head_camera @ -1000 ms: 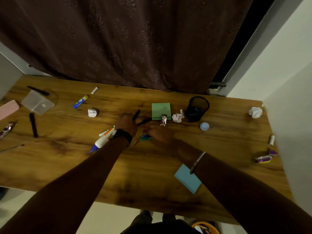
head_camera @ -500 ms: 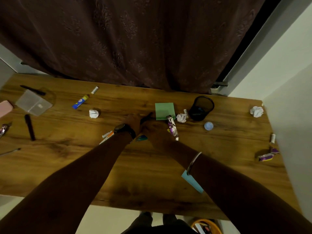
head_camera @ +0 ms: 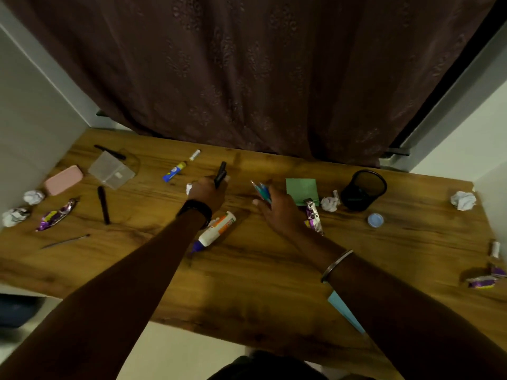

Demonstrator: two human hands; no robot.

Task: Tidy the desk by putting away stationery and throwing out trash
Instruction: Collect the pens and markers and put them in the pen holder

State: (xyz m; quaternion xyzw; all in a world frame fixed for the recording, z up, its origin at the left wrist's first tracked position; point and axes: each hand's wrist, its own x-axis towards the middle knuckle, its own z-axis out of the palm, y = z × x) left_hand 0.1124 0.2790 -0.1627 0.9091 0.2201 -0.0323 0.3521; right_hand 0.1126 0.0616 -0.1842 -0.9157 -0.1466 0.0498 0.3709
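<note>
1. a slim black marker (head_camera: 220, 174) is gripped by the curled fingers of the left hand (head_camera: 207, 192) above the wood-grained counter (head_camera: 260, 275).
2. thin teal pens (head_camera: 262, 189) are pinched by the right hand (head_camera: 277, 211), its other fingers loosely spread.
3. a round black mesh cup (head_camera: 363, 190) is seen standing to the right, beside a crumpled paper ball (head_camera: 329, 203).

Wooden bench (head_camera: 247, 272), cluttered end to end. At left: pink case (head_camera: 63, 179), clear box (head_camera: 111, 170), black pen (head_camera: 103, 204), purple wrapper (head_camera: 56, 215), crumpled paper (head_camera: 33, 196). Mid-bench: glue stick (head_camera: 175, 170), white glue bottle (head_camera: 218, 231) lying flat, green note pad (head_camera: 301, 187). At right: black mesh cup (head_camera: 362, 190) upright, blue lid (head_camera: 375, 220) near it, paper ball (head_camera: 463, 200) well apart.
</note>
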